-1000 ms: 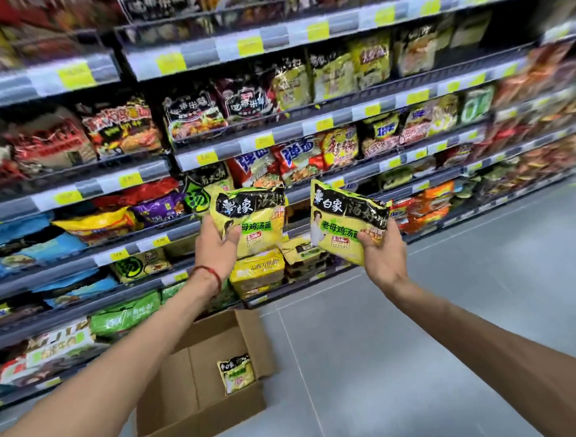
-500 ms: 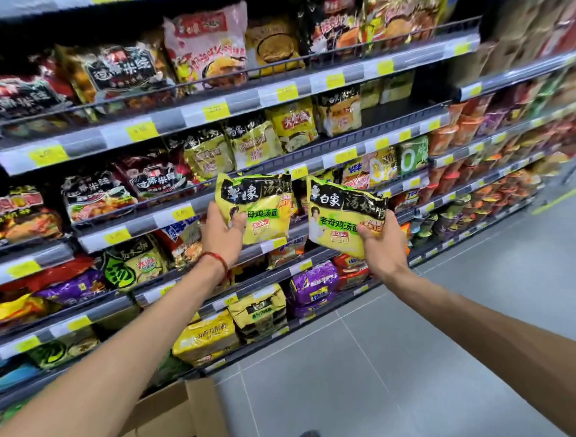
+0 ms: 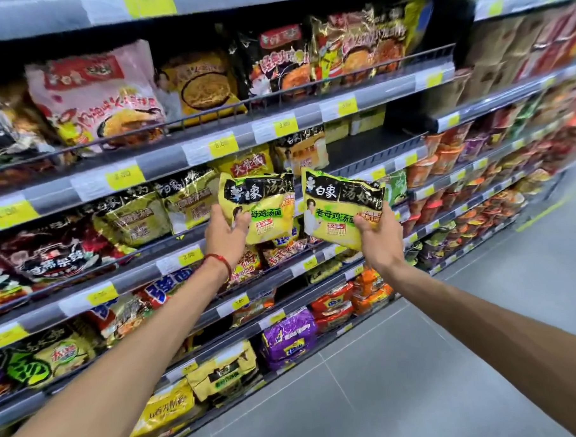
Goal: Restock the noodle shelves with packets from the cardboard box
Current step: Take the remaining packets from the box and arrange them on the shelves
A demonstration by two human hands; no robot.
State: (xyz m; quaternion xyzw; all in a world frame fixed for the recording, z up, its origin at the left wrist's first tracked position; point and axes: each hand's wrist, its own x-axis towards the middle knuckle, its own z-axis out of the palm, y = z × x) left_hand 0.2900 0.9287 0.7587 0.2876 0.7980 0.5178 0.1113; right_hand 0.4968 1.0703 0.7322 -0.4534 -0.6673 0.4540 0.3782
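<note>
Supermarket shelving (image 3: 390, 88) crammed with noodle bags runs across the frame above a grey floor. At centre the left hand (image 3: 226, 236) grips one yellow packet (image 3: 263, 209) by its lower left corner, and the right hand (image 3: 378, 239) pinches a second yellow packet (image 3: 335, 206) at its lower right. Both packets stand upright, side by side. Just above and behind them lies a half-bare shelf bay (image 3: 369, 148), nearer the right hand, so that packet probably goes in first. No cardboard box is in view

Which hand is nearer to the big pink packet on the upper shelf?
Left. The left hand is below and right of the pink packet; the right hand lies farther right.
</note>
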